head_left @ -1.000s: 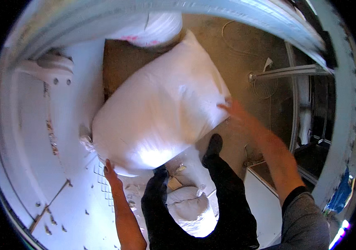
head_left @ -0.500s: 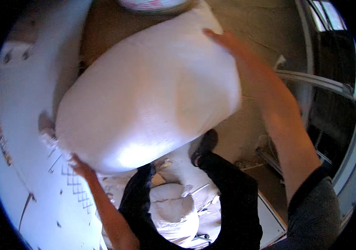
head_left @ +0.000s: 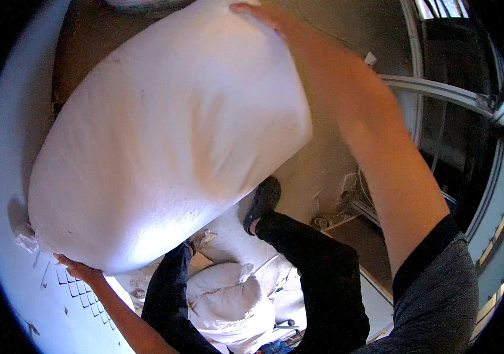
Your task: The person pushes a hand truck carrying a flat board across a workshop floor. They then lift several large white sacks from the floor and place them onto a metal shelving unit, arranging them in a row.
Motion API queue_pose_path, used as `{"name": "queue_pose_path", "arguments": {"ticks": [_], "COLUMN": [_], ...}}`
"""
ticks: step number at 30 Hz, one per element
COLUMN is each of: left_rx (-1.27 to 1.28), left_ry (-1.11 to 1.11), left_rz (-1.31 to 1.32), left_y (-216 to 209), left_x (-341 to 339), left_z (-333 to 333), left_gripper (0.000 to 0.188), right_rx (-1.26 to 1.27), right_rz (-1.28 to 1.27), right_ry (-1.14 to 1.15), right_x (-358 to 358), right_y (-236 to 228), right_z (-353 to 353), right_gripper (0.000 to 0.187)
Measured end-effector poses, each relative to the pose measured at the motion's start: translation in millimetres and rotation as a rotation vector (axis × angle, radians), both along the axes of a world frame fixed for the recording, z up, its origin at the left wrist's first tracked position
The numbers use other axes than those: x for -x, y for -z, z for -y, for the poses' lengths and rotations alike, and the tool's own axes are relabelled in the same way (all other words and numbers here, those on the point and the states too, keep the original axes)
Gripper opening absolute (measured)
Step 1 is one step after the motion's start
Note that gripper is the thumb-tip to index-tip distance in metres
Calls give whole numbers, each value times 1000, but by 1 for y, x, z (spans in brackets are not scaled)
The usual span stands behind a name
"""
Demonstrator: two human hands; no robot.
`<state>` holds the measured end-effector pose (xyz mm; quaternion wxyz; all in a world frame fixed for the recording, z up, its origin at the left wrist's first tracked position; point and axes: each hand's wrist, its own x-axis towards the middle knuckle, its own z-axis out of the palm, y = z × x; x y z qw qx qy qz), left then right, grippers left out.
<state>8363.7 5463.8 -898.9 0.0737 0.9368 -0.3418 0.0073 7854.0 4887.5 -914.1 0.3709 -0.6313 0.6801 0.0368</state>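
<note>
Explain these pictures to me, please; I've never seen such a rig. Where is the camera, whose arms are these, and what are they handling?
There is no machine here: the bare arms belong to the person wearing the camera. It is the left of two fisheye cameras on the head, looking down, so straight edges bend near the rim.

The left hand touches the lower left end of a large, bulging white sack; the right hand lies over its upper right end. Whether the sack is lifted is hard to tell.

Below are the person's own dark-trousered legs, with a smaller white sack between them on the floor. At the right is a metal bar.
</note>
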Motion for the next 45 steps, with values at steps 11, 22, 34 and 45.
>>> {"name": "queue_pose_path", "arguments": {"ticks": [11,22,34,45], "left_rx": [545,578,662,459], "left_ry": [-608,-509,-113,932], "left_rz": [-603,-622,-888,-980], "left_y": [-18,-24,-160,-202], "left_x": [33,29,230,502], "left_z": [57,57,239,450], "left_gripper": [89,88,83,61], "right_rx": [259,283,583,522], "right_rz": [-130,31,-90,-40], "right_ry": [-32,269,968,1618], "right_x": [34,117,362,459], "right_y": [10,-61,-84,-71], "right_z": [-2,-169,-442,-656], "right_gripper": [76,58,43,44]}}
